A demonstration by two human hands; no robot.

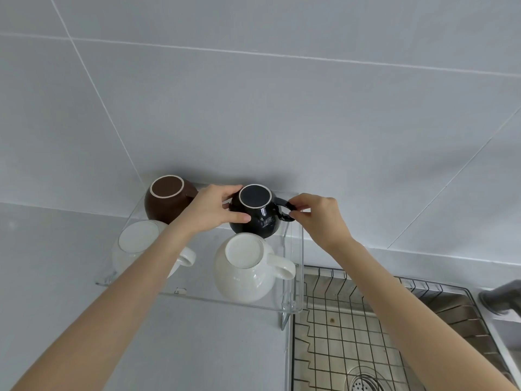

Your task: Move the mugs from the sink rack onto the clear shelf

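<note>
With the left hand [210,211] cupping the black mug [255,213] and the right hand [315,218] pinching its handle, settle it flat on the shelf [197,294] before letting go.

Glossy ceramic black mug [258,218], clear acrylic shelf [197,294] (smooth), metal wire rack [338,334]

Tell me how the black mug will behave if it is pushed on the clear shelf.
The black mug looks glossy, so it may slide easily. It stands upside down on its rim, so it probably will not roll. It looks ceramic, likely fragile.
</note>
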